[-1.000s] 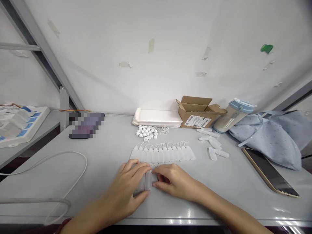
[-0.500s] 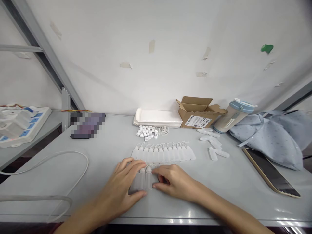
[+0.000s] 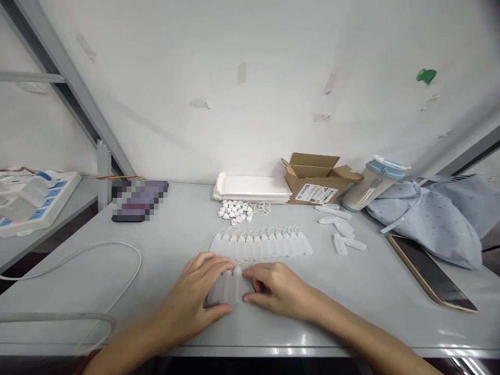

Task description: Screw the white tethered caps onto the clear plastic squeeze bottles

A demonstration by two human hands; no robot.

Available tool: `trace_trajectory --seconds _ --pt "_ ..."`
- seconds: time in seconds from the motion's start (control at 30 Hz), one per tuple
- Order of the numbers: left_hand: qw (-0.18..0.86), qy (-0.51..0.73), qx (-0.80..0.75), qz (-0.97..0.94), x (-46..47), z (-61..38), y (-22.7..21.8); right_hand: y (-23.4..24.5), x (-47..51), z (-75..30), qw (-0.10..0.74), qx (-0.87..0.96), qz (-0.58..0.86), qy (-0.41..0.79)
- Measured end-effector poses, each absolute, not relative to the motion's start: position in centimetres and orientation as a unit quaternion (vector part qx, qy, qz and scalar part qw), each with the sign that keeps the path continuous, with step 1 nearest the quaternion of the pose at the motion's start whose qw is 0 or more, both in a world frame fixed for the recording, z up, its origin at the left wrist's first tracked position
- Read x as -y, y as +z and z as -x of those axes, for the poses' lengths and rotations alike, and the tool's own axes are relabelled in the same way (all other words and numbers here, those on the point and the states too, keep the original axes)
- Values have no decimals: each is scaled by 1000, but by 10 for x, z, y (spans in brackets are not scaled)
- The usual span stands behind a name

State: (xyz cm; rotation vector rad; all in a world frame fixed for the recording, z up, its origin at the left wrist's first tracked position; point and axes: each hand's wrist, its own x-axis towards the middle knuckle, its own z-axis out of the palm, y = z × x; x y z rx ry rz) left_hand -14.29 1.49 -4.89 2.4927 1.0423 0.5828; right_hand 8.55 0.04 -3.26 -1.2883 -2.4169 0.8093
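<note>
A few small translucent plastic bottles (image 3: 237,287) with white caps and thin loops lie side by side near the front of the table. My left hand (image 3: 203,286) arches over the left ones, its thumb spread away from its fingers and partly hiding them. At the right side of the same group, my right hand (image 3: 273,286) touches the end bottle with its index fingertip near the cap and its thumb near the base, apart. Just behind lies a neat row of several similar capped bottles (image 3: 261,247), loops pointing to the back.
White caps (image 3: 235,210) and looped strings (image 3: 261,209) lie behind the row. Uncapped bottles (image 3: 344,228) are scattered to the right. Further back stand white trays (image 3: 253,187), a cardboard box (image 3: 318,187) and a tumbler (image 3: 373,185). A phone (image 3: 432,273) and a cloth bag (image 3: 433,224) lie right.
Both hands stay at the front bottles, nearly still. The whole view has shifted very slightly.
</note>
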Motion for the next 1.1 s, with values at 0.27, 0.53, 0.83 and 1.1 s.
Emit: trace_trajectory --seconds 0.27,0.53,0.83,1.1 --pt "187 232 -383 -874 -31 134 -27 -31 -5 -95 247 818 444 270" --pt "187 266 -443 -835 -99 94 -2 -36 -44 -152 402 762 508 -17" --pt "108 154 -429 -883 -185 29 5 -28 -70 -235 458 575 664 -139" --pt "51 90 -481 -871 -193 37 -6 -29 -75 -252 302 590 745 -78"
